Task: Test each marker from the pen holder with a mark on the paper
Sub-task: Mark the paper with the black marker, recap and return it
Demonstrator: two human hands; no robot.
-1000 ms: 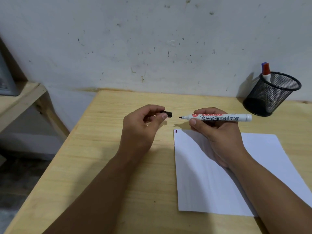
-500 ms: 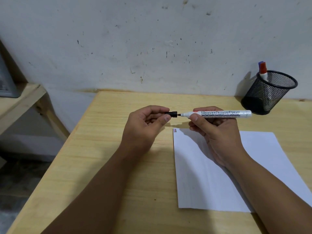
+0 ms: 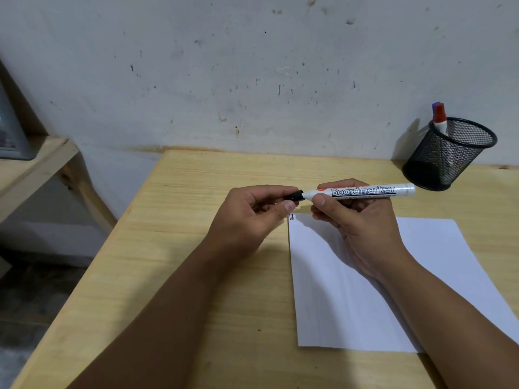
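We see our right hand point(image 3: 362, 220) closed around a white marker point(image 3: 365, 191) held level above the wooden surface point(image 3: 196, 276), its barrel reading "Boardmarker" in outlined letters. Our left hand point(image 3: 250, 217) pinches the black cap point(image 3: 295, 196) between thumb and fingertips, the cap meeting the marker's nose. Below, at 5 o'clock from the hands, lies the white paper point(image 3: 351, 304), with small red and blue marks point(image 3: 292, 217) at its top left corner. At 2 o'clock stands the black mesh pen holder point(image 3: 449, 155), holding a red-capped marker point(image 3: 439, 116).
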